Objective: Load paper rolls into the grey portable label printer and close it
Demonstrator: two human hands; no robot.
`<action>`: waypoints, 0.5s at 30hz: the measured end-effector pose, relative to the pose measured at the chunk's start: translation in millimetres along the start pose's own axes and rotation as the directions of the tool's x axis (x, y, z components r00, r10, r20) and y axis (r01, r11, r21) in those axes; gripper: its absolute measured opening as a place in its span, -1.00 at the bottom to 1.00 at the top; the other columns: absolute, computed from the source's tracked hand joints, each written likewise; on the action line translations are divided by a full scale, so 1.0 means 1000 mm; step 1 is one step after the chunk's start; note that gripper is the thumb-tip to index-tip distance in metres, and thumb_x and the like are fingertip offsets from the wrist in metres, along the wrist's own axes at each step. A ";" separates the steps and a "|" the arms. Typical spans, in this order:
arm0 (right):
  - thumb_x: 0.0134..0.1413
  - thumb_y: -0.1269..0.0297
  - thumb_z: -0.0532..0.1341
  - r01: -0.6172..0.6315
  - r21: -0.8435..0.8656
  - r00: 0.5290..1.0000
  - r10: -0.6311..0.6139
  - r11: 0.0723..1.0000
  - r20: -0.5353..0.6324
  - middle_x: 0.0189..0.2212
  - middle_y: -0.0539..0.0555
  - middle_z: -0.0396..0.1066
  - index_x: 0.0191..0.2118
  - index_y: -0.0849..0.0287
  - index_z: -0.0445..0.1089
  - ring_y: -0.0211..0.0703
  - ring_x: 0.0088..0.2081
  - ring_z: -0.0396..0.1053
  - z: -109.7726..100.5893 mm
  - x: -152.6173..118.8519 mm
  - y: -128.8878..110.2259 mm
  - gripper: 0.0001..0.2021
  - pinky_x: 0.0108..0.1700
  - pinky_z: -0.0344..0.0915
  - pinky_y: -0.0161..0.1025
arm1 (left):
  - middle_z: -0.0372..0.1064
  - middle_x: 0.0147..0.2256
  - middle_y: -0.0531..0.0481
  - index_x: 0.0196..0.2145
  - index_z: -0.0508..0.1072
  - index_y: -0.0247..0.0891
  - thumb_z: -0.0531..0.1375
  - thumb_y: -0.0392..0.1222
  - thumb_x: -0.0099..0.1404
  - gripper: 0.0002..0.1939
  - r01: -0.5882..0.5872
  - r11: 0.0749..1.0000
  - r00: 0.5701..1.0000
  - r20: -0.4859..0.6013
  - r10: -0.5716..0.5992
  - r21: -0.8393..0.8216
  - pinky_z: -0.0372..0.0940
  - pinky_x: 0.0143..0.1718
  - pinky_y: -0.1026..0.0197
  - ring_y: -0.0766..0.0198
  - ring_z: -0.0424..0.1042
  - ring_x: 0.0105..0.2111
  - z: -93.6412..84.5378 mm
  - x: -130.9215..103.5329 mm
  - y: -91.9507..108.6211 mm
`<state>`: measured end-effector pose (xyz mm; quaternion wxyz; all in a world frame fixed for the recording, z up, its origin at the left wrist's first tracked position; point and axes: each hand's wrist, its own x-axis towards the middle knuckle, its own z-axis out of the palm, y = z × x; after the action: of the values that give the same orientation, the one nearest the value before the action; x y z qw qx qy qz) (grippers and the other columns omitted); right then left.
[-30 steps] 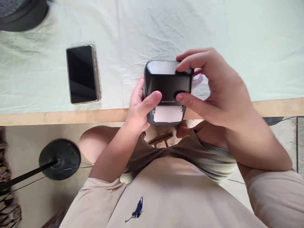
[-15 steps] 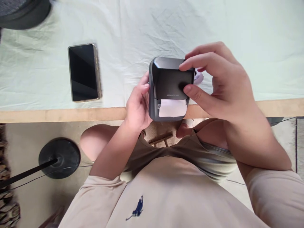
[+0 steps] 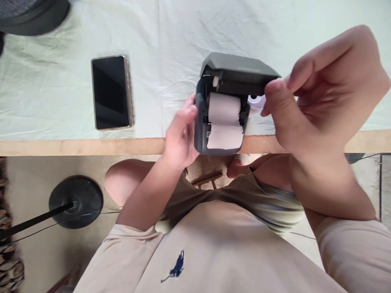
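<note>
A small black receipt printer [image 3: 200, 136] is held up over the table's front edge, its hinged lid [image 3: 241, 65] raised. Inside lies a white paper roll [image 3: 224, 108], its torn end hanging over the front lip. My left hand [image 3: 181, 136] wraps the printer's left side, the fingers partly hidden beneath it. My right hand [image 3: 317, 89] pinches the lid's right corner between thumb and fingers. Behind the printer, near my right fingertips, a second paper roll [image 3: 258, 101] shows in part on the cloth.
A smartphone [image 3: 110, 93] lies face up on the pale cloth [image 3: 165, 36] to the left. A dark round object [image 3: 36, 18] stands at the far left corner. Below the wooden table edge [image 3: 76, 147] are my legs and a black round stand base [image 3: 76, 201].
The printer's lid has swung up and back, exposing the paper roll inside. My right hand has moved up and right with the lid's corner. My left hand keeps its hold.
</note>
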<state>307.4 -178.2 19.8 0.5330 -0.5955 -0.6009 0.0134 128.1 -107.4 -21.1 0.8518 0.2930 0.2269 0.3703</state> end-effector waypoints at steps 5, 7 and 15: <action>0.37 0.29 0.34 -0.010 0.030 0.993 0.006 1.000 0.119 -0.27 -0.05 0.60 -0.28 -0.01 0.38 -0.08 -0.17 0.70 0.000 0.002 -0.003 -0.84 -0.48 0.32 -0.15 | 0.66 -0.04 -0.16 -0.01 0.54 -0.17 0.24 -0.15 0.46 -0.81 -0.019 0.999 0.999 -0.042 0.021 0.044 0.51 0.29 -0.08 -0.13 0.47 0.38 0.004 -0.005 -0.001; 0.33 0.36 0.33 0.039 0.005 0.980 -0.039 0.999 0.197 -0.11 -0.06 0.70 -0.15 -0.01 0.46 -0.08 -0.08 0.71 -0.002 0.004 -0.001 -0.91 -0.44 0.41 -0.20 | 0.65 -0.12 -0.16 -0.08 0.56 -0.17 0.25 -0.16 0.44 -0.85 -0.018 0.996 0.998 -0.062 0.023 0.084 0.54 0.23 -0.08 -0.16 0.50 0.35 0.005 -0.006 -0.001; 0.24 0.10 0.39 0.113 -0.320 0.885 0.051 0.941 0.464 -0.31 -0.07 0.66 -0.01 -0.18 0.56 0.00 -0.36 0.56 -0.003 0.001 0.013 -0.78 -0.36 0.40 -0.09 | 0.55 -0.17 -0.08 -0.08 0.57 -0.12 0.44 -0.01 0.24 -0.67 0.012 0.980 0.989 -0.144 0.017 0.199 0.56 0.12 -0.04 -0.26 0.52 0.33 0.010 -0.009 -0.002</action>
<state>318.4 -176.1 13.3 0.2633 -0.6475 -0.7139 0.0438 129.1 -119.0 -13.7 0.7988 0.3495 0.3240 0.3672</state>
